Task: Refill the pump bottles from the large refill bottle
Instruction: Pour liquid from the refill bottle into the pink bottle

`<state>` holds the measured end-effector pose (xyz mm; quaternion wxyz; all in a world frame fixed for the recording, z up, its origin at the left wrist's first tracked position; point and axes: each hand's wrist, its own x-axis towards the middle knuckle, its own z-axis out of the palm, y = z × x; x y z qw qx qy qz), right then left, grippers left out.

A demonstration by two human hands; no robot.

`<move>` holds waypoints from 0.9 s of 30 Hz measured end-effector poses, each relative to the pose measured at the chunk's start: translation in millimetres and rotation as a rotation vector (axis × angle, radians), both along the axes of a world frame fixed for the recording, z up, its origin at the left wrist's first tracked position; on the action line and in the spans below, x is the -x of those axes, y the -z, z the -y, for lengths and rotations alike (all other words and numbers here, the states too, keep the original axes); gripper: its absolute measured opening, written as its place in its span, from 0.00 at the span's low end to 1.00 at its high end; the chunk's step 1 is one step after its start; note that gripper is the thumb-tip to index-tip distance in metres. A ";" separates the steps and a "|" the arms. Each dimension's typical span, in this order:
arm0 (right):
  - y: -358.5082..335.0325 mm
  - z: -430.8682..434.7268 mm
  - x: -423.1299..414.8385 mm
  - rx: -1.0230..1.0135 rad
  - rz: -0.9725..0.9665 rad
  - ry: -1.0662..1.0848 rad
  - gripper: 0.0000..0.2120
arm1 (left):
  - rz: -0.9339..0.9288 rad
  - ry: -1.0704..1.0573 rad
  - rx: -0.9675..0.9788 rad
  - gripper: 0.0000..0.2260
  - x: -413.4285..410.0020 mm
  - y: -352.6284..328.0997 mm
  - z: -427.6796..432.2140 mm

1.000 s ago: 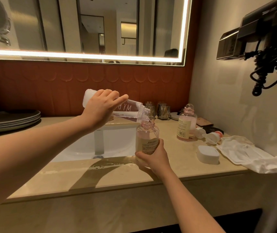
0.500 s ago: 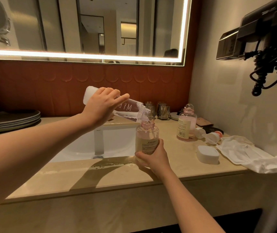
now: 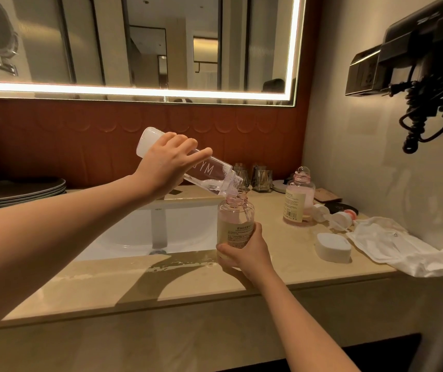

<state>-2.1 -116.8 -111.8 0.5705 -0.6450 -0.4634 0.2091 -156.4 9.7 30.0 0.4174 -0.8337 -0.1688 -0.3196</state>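
My left hand [image 3: 168,163] grips a long clear refill bottle [image 3: 209,174], tilted with its base up and its mouth down at the neck of a small pink pump bottle [image 3: 235,220]. Clear liquid runs into that bottle. My right hand [image 3: 244,251] holds the small bottle around its lower part, upright on the counter by the sink's right edge. A second open pink bottle [image 3: 298,198] stands further right. Two white pump heads [image 3: 331,214] lie beside it.
A white basin with a tap [image 3: 158,226] sits left of the bottles, and water is spilled on the beige counter [image 3: 177,265] in front. A white lid [image 3: 331,247] and a white cloth [image 3: 400,247] lie at the right. Glasses [image 3: 260,178] stand at the back wall, plates [image 3: 21,191] far left.
The base of the refill bottle has risen a little, making the tilt steeper. The small bottle and my right hand have stayed in place.
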 end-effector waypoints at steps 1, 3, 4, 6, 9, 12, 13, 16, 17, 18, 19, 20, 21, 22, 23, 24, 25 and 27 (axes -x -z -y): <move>0.2 -0.3 -0.1 -0.001 0.000 0.001 0.34 | -0.007 -0.008 -0.001 0.30 -0.1 -0.5 0.3; 0.5 -0.9 -0.3 -0.002 -0.001 0.000 0.34 | -0.022 -0.015 -0.012 0.31 -0.4 -1.8 0.4; 0.3 -0.8 0.0 -0.002 0.001 -0.001 0.34 | -0.031 -0.017 -0.023 0.32 -0.6 -2.6 0.4; -0.1 -0.4 0.1 -0.004 0.004 -0.005 0.33 | -0.049 -0.026 -0.051 0.32 -1.0 -4.5 0.9; 0.1 -0.8 -0.6 -0.012 0.007 0.003 0.33 | -0.072 -0.051 -0.076 0.33 -1.1 -7.5 2.8; 0.6 -0.8 -0.5 -0.015 0.013 0.008 0.33 | -0.100 -0.076 -0.093 0.34 -1.5 -9.6 5.0; 0.8 -1.1 -0.7 -0.017 0.014 0.009 0.32 | -0.108 -0.081 -0.098 0.35 -1.8 -10.7 5.8; 1.2 -1.6 -0.9 -0.016 0.015 0.009 0.33 | -0.139 -0.103 -0.129 0.36 -3.2 -15.4 7.8; 1.3 -1.9 -1.0 -0.014 0.014 0.008 0.34 | -0.151 -0.110 -0.139 0.36 -3.5 -17.0 8.3; 1.2 -2.1 -1.0 -0.013 0.014 0.008 0.34 | -0.163 -0.116 -0.148 0.36 -3.8 -18.4 8.9; 1.2 -2.2 -1.2 -0.013 0.015 0.008 0.35 | -0.173 -0.120 -0.158 0.36 -4.4 -19.9 9.7; 0.8 -2.0 -1.2 -0.013 0.017 0.008 0.35 | -0.180 -0.123 -0.171 0.36 -4.8 -21.6 10.4; 0.8 -1.9 -1.5 -0.012 0.017 0.008 0.35 | -0.188 -0.125 -0.185 0.36 -5.7 -23.4 11.5; 0.8 -1.7 -1.8 -0.011 0.016 0.008 0.34 | -0.197 -0.125 -0.201 0.35 -6.6 -25.3 12.8; 0.9 -1.6 -2.0 -0.011 0.016 0.008 0.34 | -0.207 -0.126 -0.221 0.35 -7.3 -27.0 13.8; 0.9 -1.5 -2.1 -0.011 0.018 0.008 0.34 | -0.217 -0.130 -0.243 0.35 -8.1 -28.6 14.2; 1.4 -1.6 -2.4 -0.011 0.017 0.008 0.34 | -0.228 -0.137 -0.265 0.36 -8.9 -29.9 14.4; 1.7 -1.9 -2.4 -0.010 0.011 0.007 0.34 | -0.248 -0.151 -0.302 0.39 -9.8 -31.9 14.1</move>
